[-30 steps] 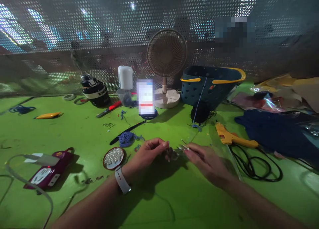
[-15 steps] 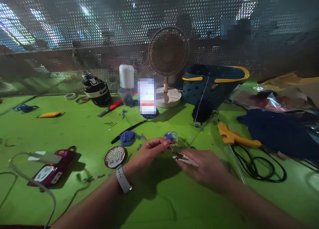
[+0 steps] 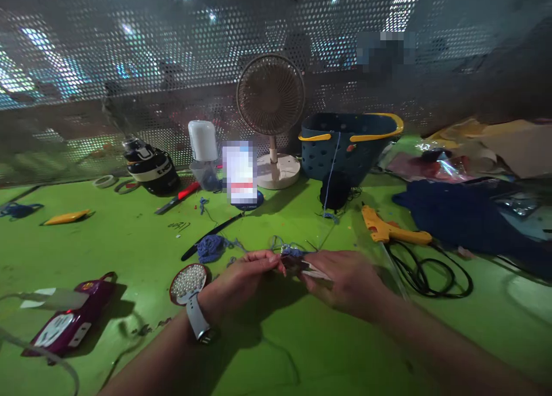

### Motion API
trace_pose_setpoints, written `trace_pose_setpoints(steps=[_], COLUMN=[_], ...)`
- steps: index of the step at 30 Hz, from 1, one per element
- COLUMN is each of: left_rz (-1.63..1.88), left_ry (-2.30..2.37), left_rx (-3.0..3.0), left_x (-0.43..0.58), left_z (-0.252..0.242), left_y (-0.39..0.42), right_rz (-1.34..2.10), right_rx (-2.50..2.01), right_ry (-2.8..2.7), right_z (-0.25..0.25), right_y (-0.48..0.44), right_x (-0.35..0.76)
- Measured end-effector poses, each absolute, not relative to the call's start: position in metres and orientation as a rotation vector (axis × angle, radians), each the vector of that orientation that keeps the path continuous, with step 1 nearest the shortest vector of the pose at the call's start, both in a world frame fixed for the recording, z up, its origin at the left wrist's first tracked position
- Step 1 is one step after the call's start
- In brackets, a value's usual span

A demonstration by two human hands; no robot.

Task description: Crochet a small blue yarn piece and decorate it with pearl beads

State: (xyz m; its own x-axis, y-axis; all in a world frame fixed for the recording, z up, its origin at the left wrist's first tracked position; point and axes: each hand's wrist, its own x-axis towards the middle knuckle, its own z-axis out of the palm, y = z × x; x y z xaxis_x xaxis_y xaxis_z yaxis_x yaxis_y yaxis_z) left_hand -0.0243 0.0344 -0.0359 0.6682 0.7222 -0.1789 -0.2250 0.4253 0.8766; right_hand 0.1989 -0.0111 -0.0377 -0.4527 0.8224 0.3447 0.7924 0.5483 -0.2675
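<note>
On a bright green counter [image 3: 125,241], two bare hands are shown brought close together. A small piece of blue yarn set with pearly beads [image 3: 290,250] is seen just beyond the fingertips, between the hands. In the left hand [image 3: 245,276], thumb and forefinger are pressed together; whether the piece itself is pinched there cannot be told. In the right hand [image 3: 347,276], a white-handled hand tool [image 3: 318,271] is gripped by curled fingers, its tip hidden.

Half a second ago, the two white handles were seen spread apart, with a gap left between the hands. That gap has now been narrowed, and the beaded piece has been lowered nearer the knuckles. By this, it is suggested that the tool is being applied at the left fingertips, though the point of contact is obscured.

A round red-rimmed dish of pearly white beads [image 3: 184,298] is placed beside the left wrist, within easy reach
</note>
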Motion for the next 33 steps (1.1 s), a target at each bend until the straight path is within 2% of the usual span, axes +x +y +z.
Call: trace_pose_setpoints(steps=[13,23,28,33], left_rz=[0.568,0.549,0.551,0.544], left_ry=[0.593,0.618,0.617,0.621], left_rx=[0.872,0.875,0.895,0.939], left_x=[-0.022,-0.023,-0.025,-0.026], left_z=[-0.028,-0.028,-0.031,-0.028], left_y=[0.029,0.029,0.03,0.03], right_rz=[-0.019,0.034,0.273,0.799], right_rx=[-1.303,-1.329,-1.354,-1.411], right_ry=[-2.423,-2.413,-2.36,-2.14], right_z=[-0.037,-0.038,-0.03,-0.023], right_y=[-0.014,-0.013,-0.013,-0.009], right_x=[0.195,0.195,0.195,0.2])
